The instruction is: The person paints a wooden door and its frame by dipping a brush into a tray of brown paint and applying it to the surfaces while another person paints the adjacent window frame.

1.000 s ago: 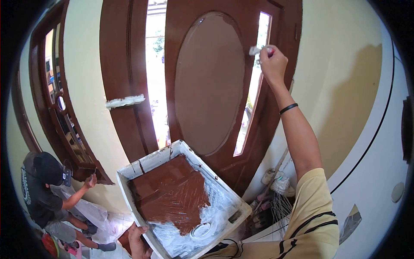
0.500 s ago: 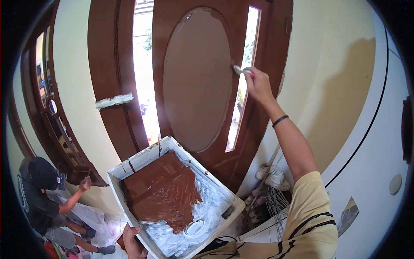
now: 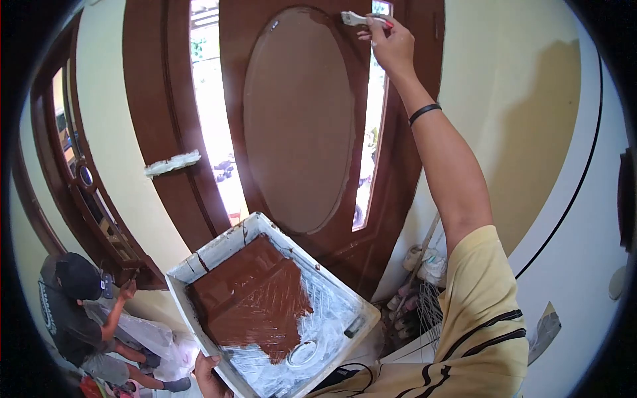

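My right hand (image 3: 394, 45) is closed around the handle of a paintbrush (image 3: 357, 19). The bristle end points left at the brown door (image 3: 361, 255), near the upper right of its lighter oval panel (image 3: 298, 126); whether the bristles touch is hard to tell. My left hand (image 3: 210, 375) grips the lower left edge of a white paint tray (image 3: 229, 233), fingers mostly hidden beneath it. Brown paint (image 3: 255, 288) covers the tray's deeper half and part of its ribbed slope. The tray is held in front of the door's lower part.
Lower left, another person (image 3: 76, 312) in a dark cap works by a brown window frame (image 3: 99, 199). A whitish covered door handle (image 3: 172, 163) juts out on the left. Shoes (image 3: 428, 265) and thin wire-like strands stand right of the tray. A white panel (image 3: 577, 265) borders the right.
My right hand has moved the paintbrush upward and slightly left, from beside the oval panel's middle to near its top. The tray stays nearly where it was in my left hand.
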